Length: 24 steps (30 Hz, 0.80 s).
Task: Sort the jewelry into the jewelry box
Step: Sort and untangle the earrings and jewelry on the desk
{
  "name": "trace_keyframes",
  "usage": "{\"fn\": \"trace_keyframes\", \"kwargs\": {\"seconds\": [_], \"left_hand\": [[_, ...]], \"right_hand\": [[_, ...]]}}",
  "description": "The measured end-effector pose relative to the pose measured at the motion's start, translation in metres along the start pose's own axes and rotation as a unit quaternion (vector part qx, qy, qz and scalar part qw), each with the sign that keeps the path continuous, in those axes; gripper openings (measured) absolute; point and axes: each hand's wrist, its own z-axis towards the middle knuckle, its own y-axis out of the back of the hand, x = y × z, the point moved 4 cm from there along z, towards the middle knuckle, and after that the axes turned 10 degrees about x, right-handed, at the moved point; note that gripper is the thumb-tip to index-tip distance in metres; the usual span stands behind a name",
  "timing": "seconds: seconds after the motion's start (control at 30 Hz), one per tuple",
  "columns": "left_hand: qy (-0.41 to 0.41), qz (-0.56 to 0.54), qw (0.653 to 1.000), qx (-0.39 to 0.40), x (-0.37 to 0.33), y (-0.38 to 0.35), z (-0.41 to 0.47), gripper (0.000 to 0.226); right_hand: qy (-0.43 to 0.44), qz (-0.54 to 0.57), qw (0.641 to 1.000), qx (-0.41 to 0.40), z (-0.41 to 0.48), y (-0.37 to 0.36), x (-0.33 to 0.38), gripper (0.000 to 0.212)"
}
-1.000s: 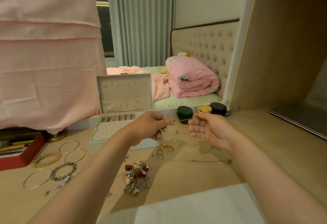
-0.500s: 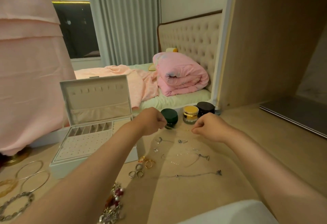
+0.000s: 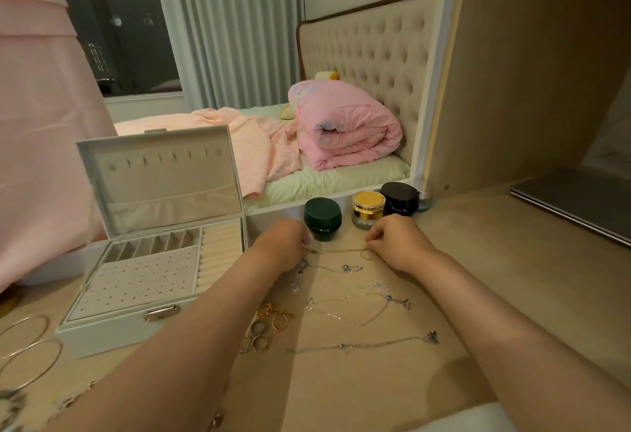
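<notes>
left hand (image 3: 285,243), right hand (image 3: 397,243) lowered, chain (image 3: 338,251) between

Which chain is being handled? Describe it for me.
Right of the white box stands a green jar. Just before it, a thin gold chain runs between the left hand and right hand; the silver chains lie loose nearer the camera.

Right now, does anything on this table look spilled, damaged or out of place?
Nothing looks damaged or spilled. The box stands open with its visible trays bare, while rings, necklaces and bangles lie loose on the table. The left hand and right hand pinch a thin chain stretched between them.
</notes>
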Motion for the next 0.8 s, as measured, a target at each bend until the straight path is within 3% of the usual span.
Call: {"fn": "trace_keyframes", "kwargs": {"seconds": [0.13,0.27,0.47,0.63,0.8], "left_hand": [[-0.018,-0.010,1.000,-0.009,0.002,0.005,-0.015,0.038],[-0.050,-0.065,0.995,-0.049,0.001,0.020,-0.053,0.028],[-0.082,-0.066,0.992,-0.075,0.023,0.033,-0.147,0.015],[-0.039,-0.084,0.992,-0.086,0.080,0.031,-0.221,0.011],[0.038,-0.109,0.991,-0.069,0.142,0.015,-0.275,0.009]], "right_hand": [[0.008,-0.003,1.000,-0.012,-0.010,0.003,0.010,0.018],[0.043,0.035,0.998,-0.013,-0.033,0.006,0.040,0.016],[0.153,0.014,0.985,0.079,-0.086,-0.015,0.127,0.008],[0.211,-0.007,0.958,0.196,-0.131,-0.059,0.193,0.013],[0.240,-0.054,0.945,0.217,-0.146,-0.100,0.238,0.016]]}}
